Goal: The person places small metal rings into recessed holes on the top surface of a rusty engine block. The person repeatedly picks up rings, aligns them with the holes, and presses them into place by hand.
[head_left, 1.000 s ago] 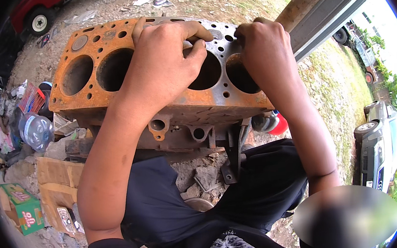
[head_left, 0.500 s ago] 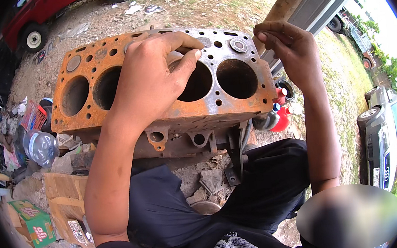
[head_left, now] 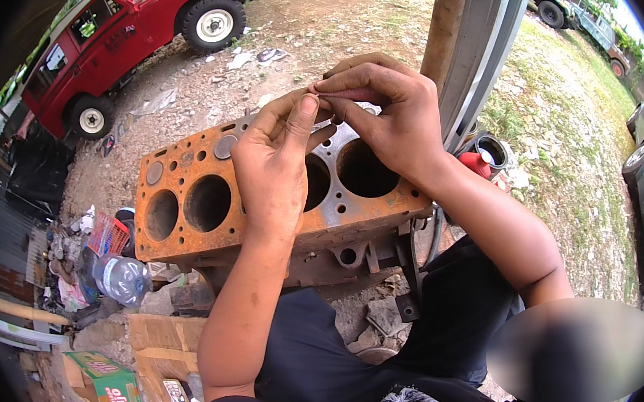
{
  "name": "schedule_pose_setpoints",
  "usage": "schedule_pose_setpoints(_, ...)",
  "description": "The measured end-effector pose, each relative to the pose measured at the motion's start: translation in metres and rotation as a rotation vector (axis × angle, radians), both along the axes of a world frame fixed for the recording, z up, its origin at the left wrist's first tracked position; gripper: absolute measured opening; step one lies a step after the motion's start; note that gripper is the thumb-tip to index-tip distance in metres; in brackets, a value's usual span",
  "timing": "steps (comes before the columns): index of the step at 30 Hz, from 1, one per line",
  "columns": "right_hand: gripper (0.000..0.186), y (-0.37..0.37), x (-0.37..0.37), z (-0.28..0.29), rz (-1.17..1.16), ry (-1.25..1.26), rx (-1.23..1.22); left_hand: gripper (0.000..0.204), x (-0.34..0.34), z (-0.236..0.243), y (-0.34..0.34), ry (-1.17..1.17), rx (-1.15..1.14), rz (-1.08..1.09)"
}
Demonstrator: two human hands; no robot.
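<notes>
An engine block (head_left: 324, 220) stands in front of me, its top face rusty orange on the left and bare grey metal toward the right. Large round cylinder bores and small bolt holes open in that face. Over its far edge my left hand (head_left: 272, 159) and my right hand (head_left: 387, 111) meet, fingertips pinched together. Between them shows a thin reddish-brown piece that looks like folded sandpaper (head_left: 351, 93), mostly covered by the fingers. Both hands are raised off the block and hide part of its middle.
A metal post (head_left: 469, 43) rises just beyond the block's right end. Red bottles (head_left: 476, 163) sit on the ground there. To the left lie a clear plastic jug (head_left: 124, 279), a red basket (head_left: 107, 233) and a green carton (head_left: 112, 384). A red off-road vehicle (head_left: 131, 38) is parked beyond.
My left hand has lifted off the block's top. My right hand has come in from the right, and the fingertips of both now meet. The view has shifted, showing more of the red vehicle.
</notes>
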State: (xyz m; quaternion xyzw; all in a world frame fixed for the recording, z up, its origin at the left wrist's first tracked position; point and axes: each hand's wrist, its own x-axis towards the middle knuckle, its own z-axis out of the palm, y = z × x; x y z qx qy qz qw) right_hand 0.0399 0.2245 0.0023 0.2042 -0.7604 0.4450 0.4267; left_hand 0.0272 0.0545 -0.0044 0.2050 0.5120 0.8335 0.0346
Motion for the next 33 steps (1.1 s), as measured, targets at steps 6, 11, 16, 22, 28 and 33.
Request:
schedule_pose_setpoints(6,0.027,0.001,0.013,0.005,0.012,0.04,0.147,0.02,-0.008,-0.005,0.002,-0.015,0.088,0.026)
schedule_pose_setpoints(11,0.022,0.012,0.014,0.002,0.098,0.064,0.157,0.015,-0.013,-0.004,-0.007,0.088,-0.007,0.065)
schedule_pose_setpoints(16,0.021,0.039,0.008,0.017,0.007,0.056,-0.06,0.018,-0.009,0.014,-0.004,0.318,-0.348,0.238)
schedule_pose_setpoints(22,0.034,0.071,0.004,0.017,0.063,-0.237,-0.271,0.023,-0.03,0.014,-0.001,0.571,-0.98,0.159)
schedule_pose_setpoints(28,0.032,0.073,0.003,0.007,0.008,-0.253,-0.167,0.016,-0.048,0.021,0.014,0.825,-1.154,0.127)
schedule_pose_setpoints(33,0.028,0.07,-0.004,-0.002,-0.005,-0.17,-0.218,0.011,-0.056,0.013,0.02,0.733,-0.932,0.03)
